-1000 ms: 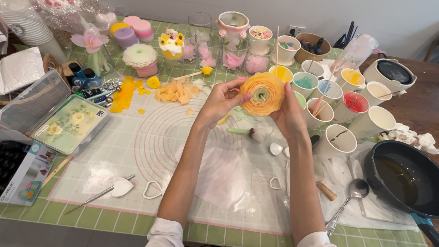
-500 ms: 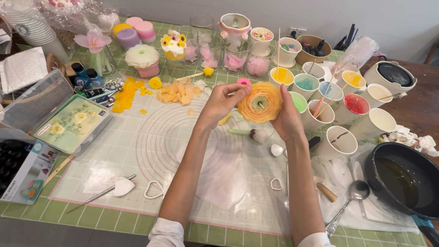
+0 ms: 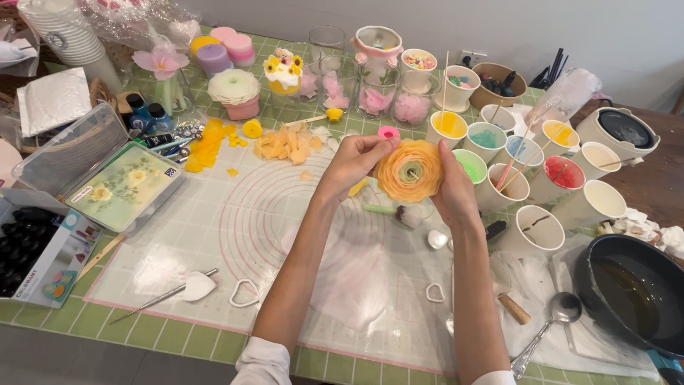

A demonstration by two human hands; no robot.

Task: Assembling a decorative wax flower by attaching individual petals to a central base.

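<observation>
Two hands meet around one orange wax flower (image 3: 409, 171), held up above the middle of the work mat. The left hand (image 3: 354, 162) curls in from the flower's left side, its fingertips pinching at the outer petals. The right hand (image 3: 453, 194) cups the right side and the back, fingers pressed together against the petals, so the bloom faces the camera and its greenish centre shows. Holding it from both sides this way looks like a means of steadying the layered petals without crushing them.

Just below the hands, a green stem piece with a dark tip (image 3: 396, 212) lies on the translucent silicone mat (image 3: 178, 249), which covers a green checked tablecloth (image 3: 107, 324). Loose orange petals (image 3: 288, 146) sit in a heap near the left hand, within easy reach. To the right, a cluster of white cups of coloured wax (image 3: 513, 153) stands close by, several with stirring sticks in them. A dark pan (image 3: 630, 292) with a metal spoon (image 3: 548, 328) beside it rests at the far right edge. Heart-shaped cutters (image 3: 246, 292) and a thin metal tool (image 3: 167, 296) lie near the front of the mat.
</observation>
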